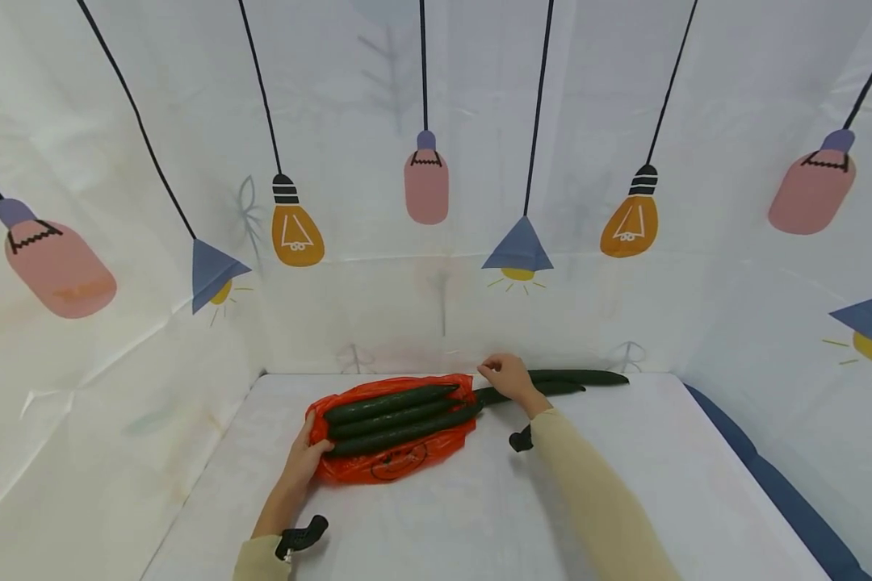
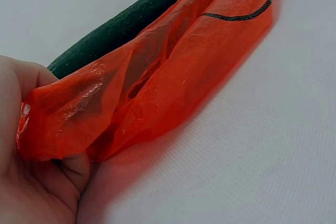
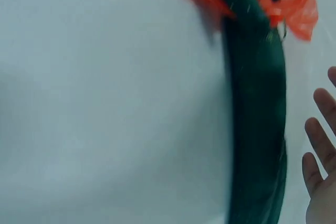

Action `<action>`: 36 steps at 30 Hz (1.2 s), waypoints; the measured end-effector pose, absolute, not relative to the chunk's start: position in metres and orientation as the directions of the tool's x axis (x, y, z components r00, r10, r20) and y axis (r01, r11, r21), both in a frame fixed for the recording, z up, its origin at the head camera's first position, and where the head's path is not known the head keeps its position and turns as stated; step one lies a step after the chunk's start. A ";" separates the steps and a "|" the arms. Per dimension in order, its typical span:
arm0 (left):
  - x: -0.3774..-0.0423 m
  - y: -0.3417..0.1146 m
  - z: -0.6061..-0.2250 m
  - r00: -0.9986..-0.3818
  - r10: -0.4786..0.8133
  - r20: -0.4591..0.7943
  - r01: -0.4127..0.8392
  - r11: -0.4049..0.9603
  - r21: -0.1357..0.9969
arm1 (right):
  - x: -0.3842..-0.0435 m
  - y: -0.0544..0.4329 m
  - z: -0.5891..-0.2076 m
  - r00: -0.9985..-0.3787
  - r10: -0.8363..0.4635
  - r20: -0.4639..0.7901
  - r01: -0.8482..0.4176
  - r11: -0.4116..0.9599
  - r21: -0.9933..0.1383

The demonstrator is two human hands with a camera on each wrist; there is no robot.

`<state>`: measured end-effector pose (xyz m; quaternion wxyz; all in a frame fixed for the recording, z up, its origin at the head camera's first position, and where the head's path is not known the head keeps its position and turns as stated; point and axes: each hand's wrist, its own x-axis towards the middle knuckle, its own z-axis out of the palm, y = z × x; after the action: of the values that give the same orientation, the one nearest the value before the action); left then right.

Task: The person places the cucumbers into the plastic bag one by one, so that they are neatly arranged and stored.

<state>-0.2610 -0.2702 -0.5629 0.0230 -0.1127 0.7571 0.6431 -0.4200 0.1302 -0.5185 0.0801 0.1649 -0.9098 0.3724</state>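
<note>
Three long dark-green cucumbers [image 1: 392, 421] lie side by side on an orange-red plastic bag [image 1: 436, 448] printed with a black smile. At the bag's left end my left hand [image 1: 308, 456] holds the bag around the cucumber ends. In the left wrist view, the thumb and curled fingers of that hand [image 2: 37, 182] grip the bag, with one cucumber [image 2: 126, 27] showing behind the plastic. My right hand [image 1: 507, 375] is above more cucumbers [image 1: 581, 377] just right of the bag. Its fingers [image 3: 320, 137] are spread and hold nothing in the right wrist view.
A white table [image 1: 436, 532] carries everything. Behind and beside it hangs a pale curtain [image 1: 363, 323] printed with lamps. Dark blue material [image 1: 777, 484] runs along the right edge. Black straps with camera mounts [image 1: 301, 537] sit on the wrists.
</note>
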 end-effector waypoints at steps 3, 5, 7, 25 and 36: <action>-0.261 -0.271 -0.564 -0.973 -0.146 -0.181 -0.203 0.150 0.968 | -0.418 0.142 -0.523 -0.945 -0.226 0.235 -0.326 0.686 -0.651; -0.260 -0.272 -0.565 -0.971 -0.149 -0.185 -0.207 0.148 0.967 | -0.416 0.149 -0.525 -0.955 -0.216 0.203 -0.297 0.694 -0.656; -0.260 -0.273 -0.565 -0.971 -0.151 -0.187 -0.209 0.148 0.967 | -0.415 0.155 -0.526 -0.963 -0.202 0.181 -0.271 0.690 -0.671; -0.257 -0.274 -0.567 -0.976 -0.155 -0.150 -0.179 0.187 0.966 | -0.410 0.186 -0.537 -0.965 -0.217 0.146 -0.258 0.696 -0.670; -0.261 -0.273 -0.568 -0.971 -0.155 -0.182 -0.214 0.224 0.951 | -0.414 0.189 -0.530 -0.934 -0.357 -0.013 -0.311 0.830 -0.464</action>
<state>-0.2608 -0.2726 -0.5683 0.0239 -0.1179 0.7820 0.6115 -0.4139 0.1891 -0.5303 -0.0495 0.1747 -0.9552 0.2339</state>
